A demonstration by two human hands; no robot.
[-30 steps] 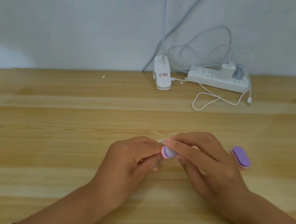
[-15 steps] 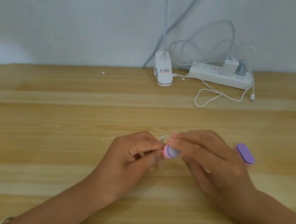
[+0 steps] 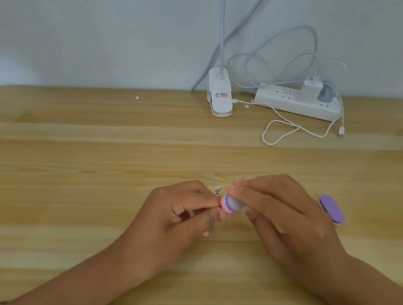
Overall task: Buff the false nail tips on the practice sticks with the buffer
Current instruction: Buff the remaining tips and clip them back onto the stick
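Head view: at 6 o'clock of the table (image 3: 88,190), the left hand (image 3: 177,214) is curled round a practice stick (image 3: 216,194), of which only the top is seen. The right hand (image 3: 283,216) is closed in a pinch on the buffer (image 3: 230,203), its rounded end set just beside the nail tip (image 3: 218,187), at the tip's 4 o'clock.

Caution: the tip could be bent or knocked off the stick if heavy pressure is applied against a loose hold.

The tip is seen as small, pale and blurred, so its finish cannot be judged. A spare buffer (image 3: 331,209) lies at 3 o'clock. A lamp clamp (image 3: 219,100) and power strip (image 3: 296,102) are placed at 12 o'clock, well apart.

Purple buffer (image 3: 304,211) (pink-edged), wood-grain table (image 3: 80,202).
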